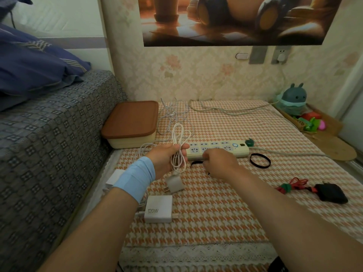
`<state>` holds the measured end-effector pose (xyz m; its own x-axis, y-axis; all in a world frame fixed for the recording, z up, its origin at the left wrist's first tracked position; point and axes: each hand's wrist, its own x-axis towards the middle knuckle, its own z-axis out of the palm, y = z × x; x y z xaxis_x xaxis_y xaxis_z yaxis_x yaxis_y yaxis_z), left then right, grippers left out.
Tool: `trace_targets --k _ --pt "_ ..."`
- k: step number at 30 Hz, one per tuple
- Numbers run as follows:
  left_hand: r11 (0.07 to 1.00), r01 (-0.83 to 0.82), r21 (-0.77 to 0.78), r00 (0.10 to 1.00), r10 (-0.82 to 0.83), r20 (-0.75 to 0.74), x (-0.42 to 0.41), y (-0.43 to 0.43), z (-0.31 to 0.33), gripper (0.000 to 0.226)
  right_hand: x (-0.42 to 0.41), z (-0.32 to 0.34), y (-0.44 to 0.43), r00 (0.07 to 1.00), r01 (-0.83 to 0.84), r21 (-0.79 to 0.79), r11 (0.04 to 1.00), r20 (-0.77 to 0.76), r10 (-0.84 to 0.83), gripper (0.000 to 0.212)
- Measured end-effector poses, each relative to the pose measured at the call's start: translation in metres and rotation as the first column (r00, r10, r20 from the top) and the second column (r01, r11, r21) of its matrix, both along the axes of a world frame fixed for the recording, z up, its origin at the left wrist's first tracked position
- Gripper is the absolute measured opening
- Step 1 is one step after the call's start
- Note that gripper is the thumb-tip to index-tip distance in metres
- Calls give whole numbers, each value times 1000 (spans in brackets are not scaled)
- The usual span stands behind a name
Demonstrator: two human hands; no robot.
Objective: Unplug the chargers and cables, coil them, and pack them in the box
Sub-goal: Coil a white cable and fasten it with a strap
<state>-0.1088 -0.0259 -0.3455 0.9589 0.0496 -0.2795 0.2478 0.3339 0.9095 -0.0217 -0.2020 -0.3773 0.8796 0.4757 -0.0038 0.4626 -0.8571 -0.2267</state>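
Observation:
My left hand (165, 160) grips a coiled white cable (178, 146), and its small white charger (175, 183) hangs below the hand. My right hand (218, 162) reaches down in front of the cream power strip (222, 149), fingers curled over a black band (196, 163) on the cloth. A white 120W charger (158, 209) lies near my left wrist. The box (130, 124), cream with a brown lid on, stands at the back left. A black charger (331, 193) with a tied red cable (290, 185) lies at the right. Loose white cables (172, 112) lie behind the strip.
A second black band (259, 160) lies right of the strip. The strip's grey cord (225, 109) runs to a wall socket (281, 54). A bed with grey cover (49, 144) borders the left side. A teal plush toy (293, 99) and small toys sit at the back right.

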Motion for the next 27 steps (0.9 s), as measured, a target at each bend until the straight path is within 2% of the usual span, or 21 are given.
trace_targets --k 3,5,7,9,11,13,16,20,23,25,27 --pt "998 22 -57 1000 -21 15 1 2 -3 29 -2 -7 9 997 -65 -81 995 31 67 17" --pt "998 29 -54 999 -28 21 1 2 -4 28 -3 -8 13 997 -75 -85 994 -21 74 19" --pt "999 18 -45 999 -17 28 0 2 -5 28 -3 -6 16 990 -77 -31 997 -119 73 17" --pt "999 -2 -37 999 4 42 -1 2 -6 28 -6 -3 15 986 -65 60 996 -152 73 13" --pt "999 -29 -25 998 30 51 -1 1 -6 27 -6 1 12 980 -15 244 970 -187 62 10" --pt "999 -54 -9 997 54 51 -1 0 -6 28 -5 9 9 967 73 423 903 -252 40 15" --pt "995 -95 -9 995 96 21 1 -1 -4 30 -2 23 5 952 152 573 805 -304 37 32" --pt "981 -169 -94 986 169 0 7 -6 1 37 -12 43 -1 883 313 787 533 -448 143 31" --pt "972 -157 -177 987 157 -16 8 -14 5 32 -22 56 -6 884 288 875 389 -400 244 30" --pt "988 -124 -97 992 122 -23 10 -16 2 29 -30 63 -9 868 271 903 334 -379 322 29" --pt "996 -86 19 996 86 -17 11 -15 -5 21 -39 68 -9 846 264 904 337 -385 370 26"
